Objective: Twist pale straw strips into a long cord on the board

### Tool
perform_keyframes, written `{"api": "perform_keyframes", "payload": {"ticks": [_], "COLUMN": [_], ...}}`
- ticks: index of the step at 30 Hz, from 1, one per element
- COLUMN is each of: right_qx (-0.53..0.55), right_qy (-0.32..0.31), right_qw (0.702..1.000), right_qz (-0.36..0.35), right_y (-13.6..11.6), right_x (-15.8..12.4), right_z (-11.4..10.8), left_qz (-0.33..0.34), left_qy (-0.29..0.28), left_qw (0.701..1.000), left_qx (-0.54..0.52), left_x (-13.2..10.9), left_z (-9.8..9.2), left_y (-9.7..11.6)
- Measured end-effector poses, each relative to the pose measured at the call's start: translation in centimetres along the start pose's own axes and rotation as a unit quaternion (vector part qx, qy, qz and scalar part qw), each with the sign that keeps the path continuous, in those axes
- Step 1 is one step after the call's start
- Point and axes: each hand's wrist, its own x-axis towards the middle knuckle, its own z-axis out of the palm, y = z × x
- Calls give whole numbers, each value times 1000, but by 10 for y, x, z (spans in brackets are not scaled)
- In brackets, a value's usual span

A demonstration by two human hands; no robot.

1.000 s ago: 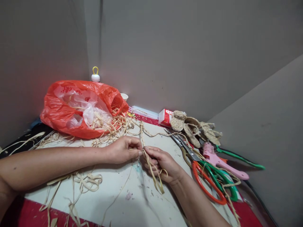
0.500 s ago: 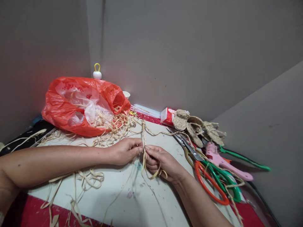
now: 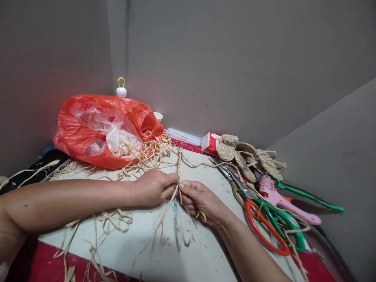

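Note:
A pale braid of straw-like strands (image 3: 180, 162) runs from the far side of the white board down to my fingertips. My left hand (image 3: 155, 188) is closed with thumb and fingers pinching the braid's near end from the left. From the right, my right hand (image 3: 199, 199) pinches the same spot, its other fingers curled with a loop of strand beside them. Loose strands (image 3: 164, 219) hang from between the hands over the board. The fingertips of both hands meet, so the exact grip on each strand is hidden.
A red plastic bag (image 3: 96, 154) spilling straw strands stands at the back left. To the right lie orange-handled scissors (image 3: 264, 231), green-handled scissors (image 3: 298, 239), a pink glue gun (image 3: 273, 196), woven straw pieces (image 3: 227, 149) and a red-and-white box (image 3: 210, 143). Loose strands (image 3: 119, 221) lie left.
My left hand has turned over the braid's end, its fingers curling further. Strands that hung by my right hand now swing lower and to the left. The view has shifted slightly.

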Motion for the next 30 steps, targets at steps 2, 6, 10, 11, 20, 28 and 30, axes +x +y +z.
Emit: {"api": "perform_keyframes", "payload": {"ticks": [2,6,10,11,20,28,30], "right_qx": [-5,-5,-8,-7,-6,-59,-72], "right_qy": [3,-3,-4,-7,-38,-50,-53], "right_qw": [1000,1000,1000,1000,999,996,995], "right_qz": [2,3,4,5,31,50,45], "right_y": [0,-1,-3,-3,-3,-4,-5], "right_x": [0,-1,-2,-2,-4,-5,-6], "right_z": [1,4,6,6,-2,1,2], "left_qz": [19,14,-16,-22,-99,-258,-282], "left_qy": [-6,-6,-1,-1,-78,-157,-167], "left_qw": [999,997,999,1000,935,814,793], "left_qx": [41,75,28,4,-330,-495,-513], "left_x": [-2,-2,1,2,10,13,13], "left_z": [0,1,1,1,-2,-3,-4], "left_y": [-1,-1,0,0,-2,-6,-8]}}
